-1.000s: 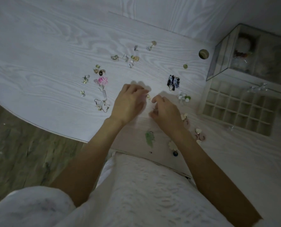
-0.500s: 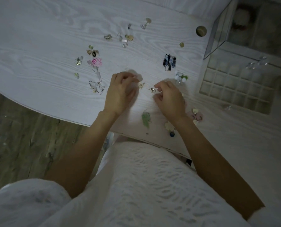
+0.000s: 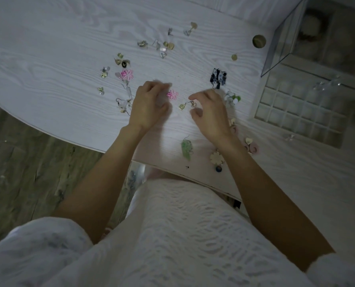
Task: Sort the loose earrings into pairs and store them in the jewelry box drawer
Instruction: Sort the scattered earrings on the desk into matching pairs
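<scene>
Both hands hover low over the white table point(image 3: 48, 59). The left hand point(image 3: 149, 106) has curled fingers just beside a pink flower earring point(image 3: 172, 94); can't tell if it's gripping. The right hand point(image 3: 210, 112), fingers loosely apart, sits by two gold square earrings point(image 3: 186, 105). The empty divided jewelry box drawer point(image 3: 301, 108) sits pulled out at right.

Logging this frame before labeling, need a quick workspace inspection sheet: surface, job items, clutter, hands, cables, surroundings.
Surface: white wood-grain table, dim light.
Job's things: loose earrings scattered; pink flower earring beside the left fingers, a matching pink flower farther left; two small gold earrings between the hands; gridded drawer tray at right, its visible cells look empty.
Clutter: round hole in table.
Hands: left hand and right hand over the table, fingers curled; grip unclear.
Cables: nothing seen.
Surroundings: wood floor; glass-sided jewelry box.
</scene>
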`<control>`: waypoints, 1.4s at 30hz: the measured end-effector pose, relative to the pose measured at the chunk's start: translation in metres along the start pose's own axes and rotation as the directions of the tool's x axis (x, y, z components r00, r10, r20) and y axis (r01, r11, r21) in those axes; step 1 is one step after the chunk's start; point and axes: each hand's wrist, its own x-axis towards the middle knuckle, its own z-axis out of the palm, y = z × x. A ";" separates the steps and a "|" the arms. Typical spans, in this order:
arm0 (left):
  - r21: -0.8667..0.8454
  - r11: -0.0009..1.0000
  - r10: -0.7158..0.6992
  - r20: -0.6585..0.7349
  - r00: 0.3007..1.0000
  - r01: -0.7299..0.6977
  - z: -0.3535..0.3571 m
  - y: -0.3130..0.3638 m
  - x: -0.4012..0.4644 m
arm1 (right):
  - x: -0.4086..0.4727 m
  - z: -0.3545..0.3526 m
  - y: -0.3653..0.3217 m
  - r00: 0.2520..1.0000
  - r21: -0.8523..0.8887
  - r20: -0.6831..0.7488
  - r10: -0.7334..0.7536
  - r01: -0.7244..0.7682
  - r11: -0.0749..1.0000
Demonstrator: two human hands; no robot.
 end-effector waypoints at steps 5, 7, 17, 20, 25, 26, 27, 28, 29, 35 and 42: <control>0.113 0.978 0.189 -0.125 0.974 -0.175 0.005 0.017 -0.011 | 0.004 0.005 -0.008 0.997 -0.067 0.068 -0.029 0.033 0.997; 0.110 0.972 0.218 -0.087 0.972 -0.208 0.014 0.028 -0.013 | 0.003 0.002 -0.005 0.999 -0.082 0.048 -0.017 0.021 0.996; 0.092 0.986 0.137 -0.002 0.991 -0.136 0.030 0.049 -0.012 | -0.014 -0.012 0.015 0.980 -0.054 -0.058 0.192 -0.195 0.979; -0.110 0.994 0.036 0.081 0.996 -0.027 0.035 0.067 -0.011 | -0.020 -0.017 0.016 0.973 -0.040 -0.048 0.228 -0.230 0.972; -0.138 0.990 0.051 0.066 0.997 -0.042 0.047 0.067 -0.009 | -0.028 -0.020 0.020 0.973 -0.018 -0.049 0.225 -0.226 0.974; -0.131 0.990 0.052 0.056 0.997 -0.045 0.048 0.065 -0.009 | -0.028 -0.020 0.020 0.974 -0.017 -0.045 0.220 -0.221 0.975; -0.128 0.991 0.046 0.049 0.998 -0.040 0.049 0.062 -0.008 | -0.028 -0.020 0.020 0.975 -0.019 -0.041 0.216 -0.217 0.976; -0.120 0.992 0.042 0.044 0.998 -0.037 0.049 0.060 -0.009 | -0.028 -0.019 0.020 0.976 -0.019 -0.039 0.216 -0.216 0.976; -0.106 0.993 0.052 0.035 0.998 -0.048 0.048 0.057 -0.009 | -0.027 -0.019 0.019 0.976 -0.017 -0.039 0.213 -0.214 0.977; -0.011 0.988 0.155 0.055 0.986 -0.155 0.049 0.051 -0.016 | -0.020 -0.017 0.020 0.983 -0.100 -0.053 0.177 -0.181 0.978; 0.011 0.988 0.151 0.049 0.987 -0.152 0.061 0.066 -0.011 | -0.024 -0.019 0.017 0.976 -0.130 -0.062 0.207 -0.213 0.968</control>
